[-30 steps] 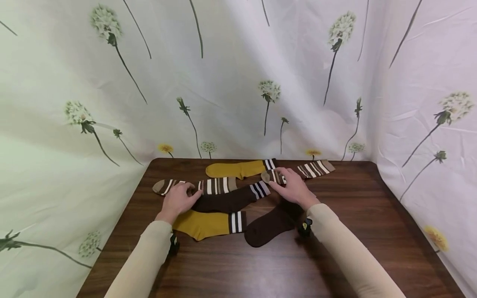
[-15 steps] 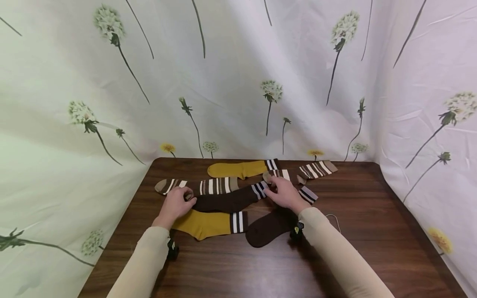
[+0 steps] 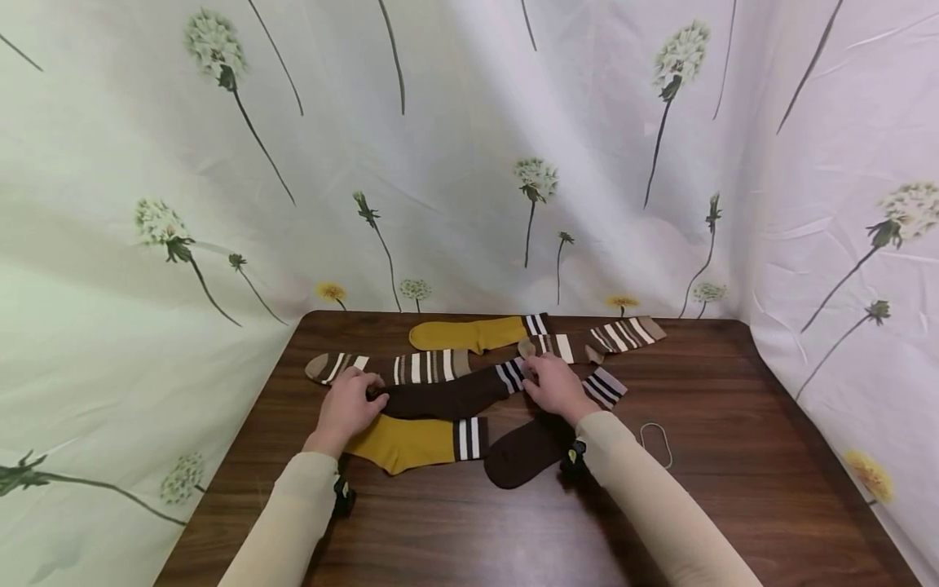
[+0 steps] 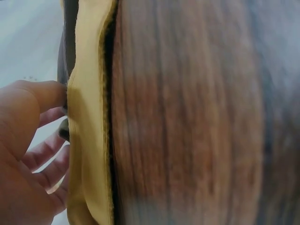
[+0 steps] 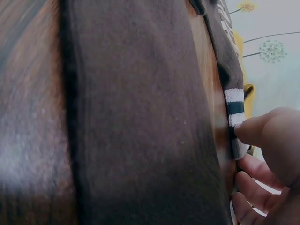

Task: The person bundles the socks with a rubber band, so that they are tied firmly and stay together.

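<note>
A dark brown sock (image 3: 447, 394) with a grey-and-black striped cuff lies across the middle of the table. My right hand (image 3: 556, 386) pinches its cuff (image 5: 234, 103) between thumb and fingers. At the toe end, my left hand (image 3: 348, 410) holds the sock with curled fingers; the yellow sock's edge partly hides this contact in the left wrist view. That yellow sock (image 3: 411, 443) lies just in front. Under my right wrist is a second dark brown sock (image 3: 524, 452). A striped sock (image 3: 433, 367) lies behind my left hand.
Farther back lie another yellow sock (image 3: 469, 333) and another striped sock (image 3: 623, 334). A thin pale loop (image 3: 655, 444) rests right of my right sleeve. The wooden table (image 3: 469, 530) ends at a flower-print cloth (image 3: 469, 204) behind and at the sides.
My right hand has come left and nearer from the back striped sock to the dark brown sock's cuff. The pale loop has come into view. My left hand has barely shifted.
</note>
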A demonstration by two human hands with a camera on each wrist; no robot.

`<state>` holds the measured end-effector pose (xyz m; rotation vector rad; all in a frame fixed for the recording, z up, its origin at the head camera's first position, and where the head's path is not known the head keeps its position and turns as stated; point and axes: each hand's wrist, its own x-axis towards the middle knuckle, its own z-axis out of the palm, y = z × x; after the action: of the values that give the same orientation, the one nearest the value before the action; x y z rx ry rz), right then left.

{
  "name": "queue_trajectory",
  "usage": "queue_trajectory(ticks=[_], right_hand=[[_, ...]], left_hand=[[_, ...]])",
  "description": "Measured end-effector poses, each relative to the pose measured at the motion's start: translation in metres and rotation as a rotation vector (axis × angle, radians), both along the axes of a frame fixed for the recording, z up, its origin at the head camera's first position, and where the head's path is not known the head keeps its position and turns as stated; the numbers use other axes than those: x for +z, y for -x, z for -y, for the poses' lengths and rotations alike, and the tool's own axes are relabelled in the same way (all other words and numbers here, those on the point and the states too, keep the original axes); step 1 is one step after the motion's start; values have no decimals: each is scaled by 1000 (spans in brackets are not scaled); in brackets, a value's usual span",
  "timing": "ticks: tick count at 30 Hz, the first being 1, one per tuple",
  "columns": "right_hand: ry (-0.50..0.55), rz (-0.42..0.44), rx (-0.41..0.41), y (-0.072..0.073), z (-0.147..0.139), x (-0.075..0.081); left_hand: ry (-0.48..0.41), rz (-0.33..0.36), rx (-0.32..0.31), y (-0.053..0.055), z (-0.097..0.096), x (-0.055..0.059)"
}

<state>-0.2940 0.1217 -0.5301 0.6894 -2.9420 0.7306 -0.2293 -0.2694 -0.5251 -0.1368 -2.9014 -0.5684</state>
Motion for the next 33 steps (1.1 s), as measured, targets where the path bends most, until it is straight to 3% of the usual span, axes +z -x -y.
queue_trajectory(ticks=[13,21,33], right_hand=[[47,12,-35,1,0,-1],[134,-9,-45,1,-5,2],[203,-48,-16,4,-11,15]], left_hand=[[-20,-33,-35,2,-4,6],[-145,31,-23,5,-5,8],[-330,-12,-64,5,-3,17]])
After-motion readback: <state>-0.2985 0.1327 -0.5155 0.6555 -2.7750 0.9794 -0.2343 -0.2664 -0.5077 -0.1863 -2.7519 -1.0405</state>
